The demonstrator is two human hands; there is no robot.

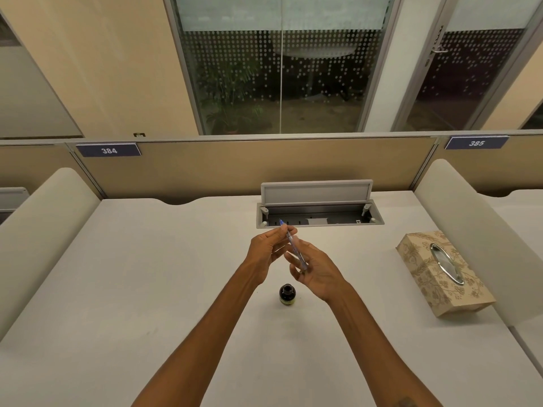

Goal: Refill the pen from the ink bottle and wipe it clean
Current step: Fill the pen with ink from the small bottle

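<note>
White tabletop (pixel 147 274) carries an open ink bottle (pixel 287 294); beyond it, left grip (pixel 266 251) and right grip (pixel 317 268) both pinch the pen (pixel 293 245), apparently opening it; next comes a steady dip.

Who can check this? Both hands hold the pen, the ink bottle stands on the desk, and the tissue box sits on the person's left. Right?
No: the head view shows the tissue box on the person's right. The left hand and right hand hold the pen, and the ink bottle stands on the desk.
</note>
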